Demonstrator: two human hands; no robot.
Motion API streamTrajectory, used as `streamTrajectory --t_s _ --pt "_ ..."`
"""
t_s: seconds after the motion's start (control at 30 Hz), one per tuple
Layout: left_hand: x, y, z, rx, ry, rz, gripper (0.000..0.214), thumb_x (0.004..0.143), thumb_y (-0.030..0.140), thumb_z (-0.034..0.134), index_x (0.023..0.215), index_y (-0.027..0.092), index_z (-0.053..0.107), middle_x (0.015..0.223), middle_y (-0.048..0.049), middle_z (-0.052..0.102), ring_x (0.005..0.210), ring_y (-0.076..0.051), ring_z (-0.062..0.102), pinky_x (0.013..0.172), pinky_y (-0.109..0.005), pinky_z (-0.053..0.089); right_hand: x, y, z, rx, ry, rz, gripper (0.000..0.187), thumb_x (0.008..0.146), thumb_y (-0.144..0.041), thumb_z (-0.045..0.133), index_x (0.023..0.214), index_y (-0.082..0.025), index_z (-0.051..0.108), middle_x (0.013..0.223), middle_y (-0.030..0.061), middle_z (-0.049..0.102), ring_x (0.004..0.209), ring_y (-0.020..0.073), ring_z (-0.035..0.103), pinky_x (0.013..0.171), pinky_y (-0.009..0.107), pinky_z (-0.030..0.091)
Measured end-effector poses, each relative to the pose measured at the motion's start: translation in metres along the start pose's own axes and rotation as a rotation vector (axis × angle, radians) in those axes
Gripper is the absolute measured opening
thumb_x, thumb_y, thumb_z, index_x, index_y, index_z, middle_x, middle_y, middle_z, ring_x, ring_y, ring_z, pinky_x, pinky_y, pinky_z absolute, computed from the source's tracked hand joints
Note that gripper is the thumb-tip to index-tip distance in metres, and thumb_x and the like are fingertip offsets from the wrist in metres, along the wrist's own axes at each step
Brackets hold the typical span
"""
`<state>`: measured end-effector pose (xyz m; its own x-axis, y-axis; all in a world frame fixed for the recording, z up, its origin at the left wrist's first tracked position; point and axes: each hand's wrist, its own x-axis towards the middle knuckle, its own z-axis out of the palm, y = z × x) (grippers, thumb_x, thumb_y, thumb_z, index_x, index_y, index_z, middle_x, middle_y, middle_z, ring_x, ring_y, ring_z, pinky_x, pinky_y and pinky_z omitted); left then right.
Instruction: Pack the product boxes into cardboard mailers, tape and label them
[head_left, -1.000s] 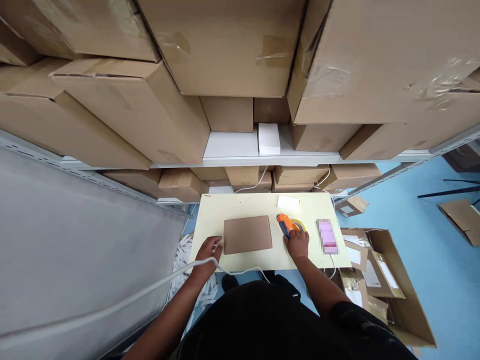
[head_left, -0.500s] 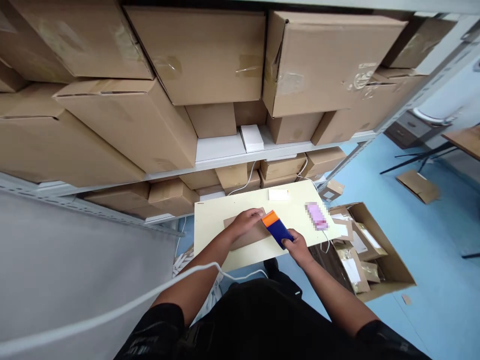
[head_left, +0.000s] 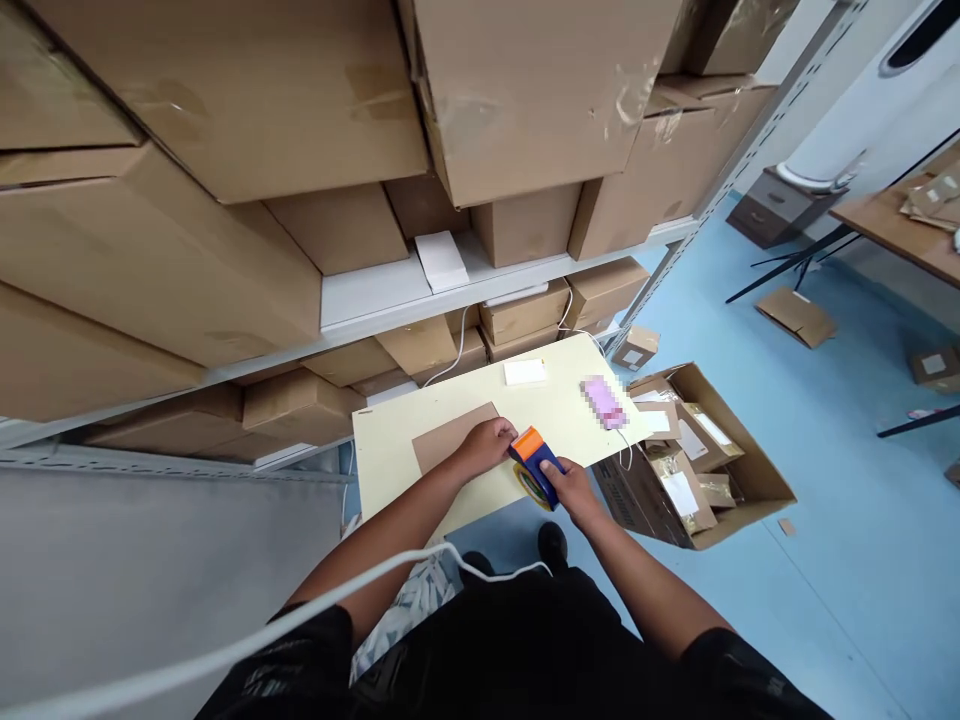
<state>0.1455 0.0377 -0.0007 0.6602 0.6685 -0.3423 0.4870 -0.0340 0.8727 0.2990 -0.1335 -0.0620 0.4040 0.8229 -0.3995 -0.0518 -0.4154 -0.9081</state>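
Note:
A blue tape dispenser with an orange end (head_left: 537, 456) is in my right hand (head_left: 574, 490), whose fingers wrap round its body. The roll of yellowish tape (head_left: 529, 487) shows on the dispenser's lower left side. My left hand (head_left: 489, 445) is at the orange end with its fingertips pinched together; whatever lies between them is too small to make out. Under and beside my left forearm, a flat brown piece of cardboard (head_left: 444, 440) lies on the pale yellow table (head_left: 382, 460). Both hands are over the table's front part.
A white pad-like item (head_left: 525, 372) and a blurred pink item (head_left: 602, 402) lie on the table. To its right stands a large open carton (head_left: 765, 480) of taped parcels. Shelves (head_left: 375, 305) of cardboard boxes rise ahead. A white cable (head_left: 315, 610) crosses before me.
My view has shifted, so the table appears farther left. The dispenser has turned, showing its tape roll, and my left fingertips have moved up against its orange end.

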Motion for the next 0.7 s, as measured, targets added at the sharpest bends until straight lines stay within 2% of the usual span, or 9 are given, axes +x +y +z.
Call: streamTrajectory --t_s 0.07,0.13,0.27,0.33,0.43,0.57,0.7 --pt "0.018 0.008 0.000 0.267 0.008 0.029 0.022 0.090 0.028 0.054 0.089 0.019 0.074 0.092 -0.0076 0.077 0.087 -0.023 0.070 0.078 -0.033 0.053 0.015 0.005 -0.007 0.009 -0.003 0.033 0.056 0.078 -0.075 0.067 0.069 -0.020 0.060 0.058 -0.0033 0.054 0.055 0.0136 0.045 0.053 0.026 0.034" --pt "0.042 0.017 -0.001 0.506 -0.042 0.006 0.025 0.092 0.024 0.052 0.093 0.018 0.076 0.095 -0.0079 0.078 0.091 -0.023 0.071 0.081 -0.031 0.053 0.033 0.005 -0.014 0.012 0.005 0.068 0.057 0.077 -0.075 0.068 0.068 -0.020 0.061 0.056 -0.0031 0.054 0.054 0.0138 0.047 0.052 0.026 0.035" --pt "0.105 0.031 0.000 0.712 -0.109 -0.088 0.025 0.092 0.023 0.055 0.102 0.016 0.078 0.106 -0.0100 0.078 0.098 -0.024 0.071 0.087 -0.031 0.052 0.066 0.005 -0.028 0.062 0.026 0.167 0.058 0.078 -0.076 0.069 0.070 -0.019 0.065 0.059 -0.0002 0.062 0.057 0.0159 0.055 0.053 0.026 0.040" --pt "0.135 0.032 0.004 0.813 -0.169 -0.133 0.023 0.089 0.026 0.061 0.102 0.016 0.078 0.110 -0.0121 0.078 0.102 -0.026 0.070 0.089 -0.032 0.053 0.073 0.011 -0.036 0.143 0.016 0.272 0.057 0.079 -0.074 0.071 0.072 -0.018 0.068 0.065 0.0032 0.069 0.061 0.0178 0.060 0.056 0.027 0.045" --pt "0.168 0.027 0.010 0.978 -0.253 -0.210 0.029 0.080 0.026 0.071 0.104 0.012 0.078 0.117 -0.0209 0.074 0.107 -0.032 0.069 0.091 -0.036 0.054 0.062 0.038 -0.047 0.273 -0.036 0.484 0.054 0.081 -0.069 0.074 0.078 -0.016 0.074 0.074 0.0087 0.076 0.070 0.0219 0.069 0.065 0.030 0.053" --pt "0.185 0.009 0.017 1.149 -0.367 -0.308 0.035 0.067 0.019 0.078 0.101 0.009 0.079 0.113 -0.0262 0.074 0.104 -0.038 0.070 0.087 -0.041 0.055 0.036 0.089 -0.050 0.509 -0.186 0.775 0.050 0.089 -0.064 0.069 0.098 -0.016 0.077 0.090 0.0102 0.080 0.080 0.0235 0.074 0.077 0.035 0.059" --pt "0.185 -0.012 0.024 1.243 -0.454 -0.339 0.035 0.062 0.015 0.078 0.096 0.009 0.080 0.107 -0.0264 0.075 0.096 -0.039 0.071 0.082 -0.045 0.056 0.030 0.119 -0.033 0.698 -0.286 0.856 0.048 0.095 -0.061 0.064 0.108 -0.016 0.074 0.101 0.0097 0.080 0.087 0.0221 0.075 0.085 0.037 0.061"
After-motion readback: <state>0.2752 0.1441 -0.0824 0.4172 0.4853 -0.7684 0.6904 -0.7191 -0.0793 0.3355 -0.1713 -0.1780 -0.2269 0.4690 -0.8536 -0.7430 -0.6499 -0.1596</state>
